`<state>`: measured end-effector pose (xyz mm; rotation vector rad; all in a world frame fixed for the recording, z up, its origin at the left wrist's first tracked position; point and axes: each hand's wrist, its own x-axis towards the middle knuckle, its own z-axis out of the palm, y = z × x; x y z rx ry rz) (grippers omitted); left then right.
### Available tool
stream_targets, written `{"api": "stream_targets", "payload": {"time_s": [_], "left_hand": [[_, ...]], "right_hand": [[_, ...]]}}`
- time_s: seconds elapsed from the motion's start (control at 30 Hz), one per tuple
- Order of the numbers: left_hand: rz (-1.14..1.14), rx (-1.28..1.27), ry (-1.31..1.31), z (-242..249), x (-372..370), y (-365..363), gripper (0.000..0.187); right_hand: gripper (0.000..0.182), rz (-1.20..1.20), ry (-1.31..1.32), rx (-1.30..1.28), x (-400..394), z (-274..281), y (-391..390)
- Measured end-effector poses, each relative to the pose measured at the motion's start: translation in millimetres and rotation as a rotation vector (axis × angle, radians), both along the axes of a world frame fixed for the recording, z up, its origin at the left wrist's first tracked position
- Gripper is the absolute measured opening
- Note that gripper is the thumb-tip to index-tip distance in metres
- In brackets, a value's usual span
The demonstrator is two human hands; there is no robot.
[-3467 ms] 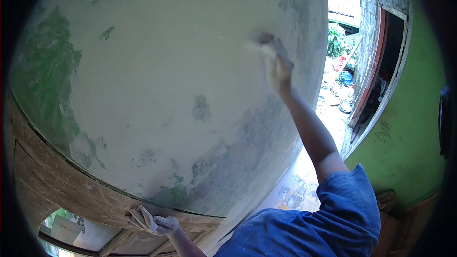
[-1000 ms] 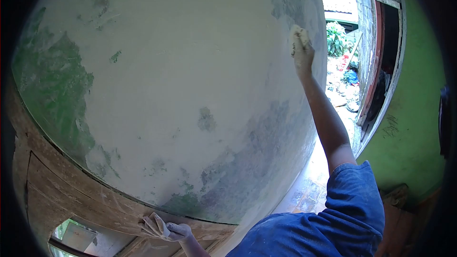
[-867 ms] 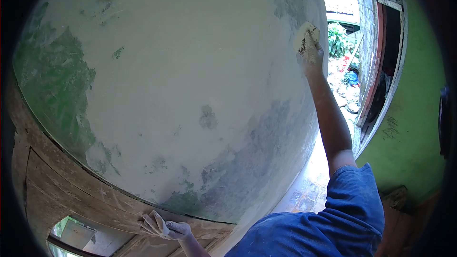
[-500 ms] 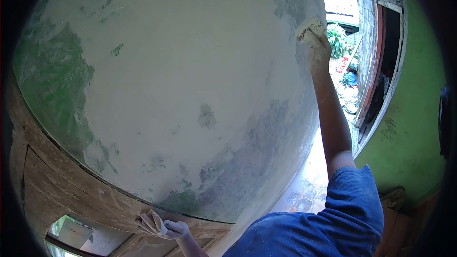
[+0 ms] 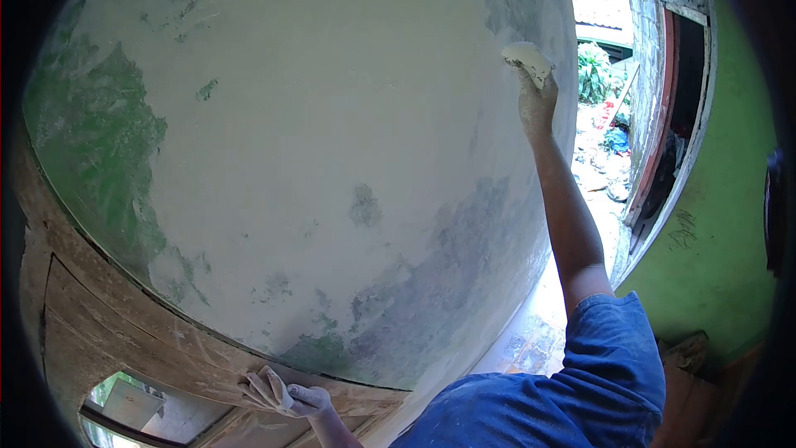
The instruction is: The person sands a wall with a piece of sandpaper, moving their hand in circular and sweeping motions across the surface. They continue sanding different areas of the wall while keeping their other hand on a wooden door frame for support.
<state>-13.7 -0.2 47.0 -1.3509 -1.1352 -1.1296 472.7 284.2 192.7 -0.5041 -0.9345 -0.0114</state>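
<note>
So I'm stretching my right hand (image 5: pixel 537 104) way up the wall (image 5: pixel 332 116), arm nearly straight, and I'm pinching a pale, floppy pad (image 5: pixel 528 58) between my fingers. Looks like a folded bit of sandpaper or a worn sponge; honestly it's so caked in dust I can't tell which. The pad is lying flat against the plaster near the wall's right edge, just short of where the surface ends at the outside opening. I'm gripping it from below, fingers closed narrow around its lower end, so the top part is free to press onto the skim coat.

My left hand (image 5: pixel 282 394) is down at the bottom edge of the wall, fingers spread wide and pressing on the wooden frame (image 5: pixel 149 340) above the window (image 5: pixel 124 402). It isn't holding anything, I'm just bracing myself there since I'm leaning far over to the right.

The wall is mostly whitish filler, with old green paint showing along the left edge and patchy grey-green bits toward the lower right. Past the right edge there's a yard with plants (image 5: pixel 593 70) and a dark doorway (image 5: pixel 676 116) in the green wall (image 5: pixel 713 241) opposite. My blue sleeve (image 5: pixel 613 357) is filling the bottom right.
</note>
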Motion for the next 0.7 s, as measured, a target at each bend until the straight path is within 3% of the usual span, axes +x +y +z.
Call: {"api": "stream_targets", "payload": {"time_s": [0.07, 0.13, 0.17, 0.23, 0.33, 0.47, 0.57, 0.63, 0.67, 0.7], "left_hand": [[0.031, -0.005, -0.016, 2, 3, 0, 0.034], [0.063, 0.018, -0.011, 2, 3, 1, 0.034], [0.061, 0.017, -0.010, 2, 3, 1, 0.034], [0.076, 0.023, -0.016, 0, 0, 1, 0.034], [0.032, -0.001, -0.016, -7, -5, 1, 0.034], [0.053, 0.014, -0.020, -1, 0, 1, 0.034], [0.075, 0.023, -0.017, -3, -3, 2, 0.034], [0.029, 0.013, 0.023, -3, -6, 2, 0.039], [0.027, 0.008, 0.025, -1, -3, 2, 0.039], [0.033, 0.024, 0.015, 2, 1, 2, 0.039]], "right_hand": [[0.026, -0.120, -0.060, -0.105, -10, 1, -16], [0.024, -0.253, -0.212, -0.443, -21, 2, -31], [0.024, -0.254, -0.210, -0.445, -20, 0, -29], [0.023, -0.455, -0.372, -0.159, -13, -7, -18], [0.030, -0.391, -0.218, -0.211, 10, -15, 14], [0.024, -0.451, -0.201, -0.104, -31, -26, 14], [0.022, -0.432, -0.258, 0.133, -48, -22, 0], [0.025, -0.220, -0.278, 0.206, -22, -25, 16], [0.025, -0.222, -0.276, 0.201, -11, -25, 20], [0.028, -0.210, -0.224, -0.057, 0, -26, 23]]}}
